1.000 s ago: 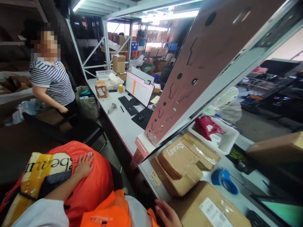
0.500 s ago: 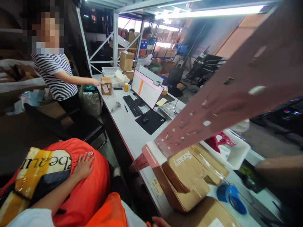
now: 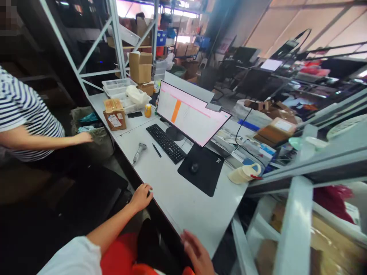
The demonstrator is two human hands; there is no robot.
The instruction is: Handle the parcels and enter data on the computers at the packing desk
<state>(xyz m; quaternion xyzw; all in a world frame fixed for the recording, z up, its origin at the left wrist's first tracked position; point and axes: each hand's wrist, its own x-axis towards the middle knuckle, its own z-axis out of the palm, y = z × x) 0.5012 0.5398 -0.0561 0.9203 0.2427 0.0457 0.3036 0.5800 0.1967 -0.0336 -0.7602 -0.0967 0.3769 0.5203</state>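
At lower centre, left hand (image 3: 142, 197) has released the red bag (image 3: 119, 254), now empty at the table (image 3: 172, 191) edge; right hand (image 3: 197, 253) loose, empty, blurred.

a plain white sleeve (image 3: 73, 256) covered the upper part of the left arm, its loose hem ending near the elbow; beyond the sleeve, the forearm (image 3: 114, 226) and the left hand (image 3: 141, 197) were bare. right of the sleeve, along the lower edge, came patches of a bright orange garment (image 3: 142, 269), and farther right of the sleeve the right hand (image 3: 198, 255), bare too, was blurred. above and right of the sleeve showed a dark trouser leg (image 3: 146, 233) and a pale shoe (image 3: 146, 214), too small to make out in detail.
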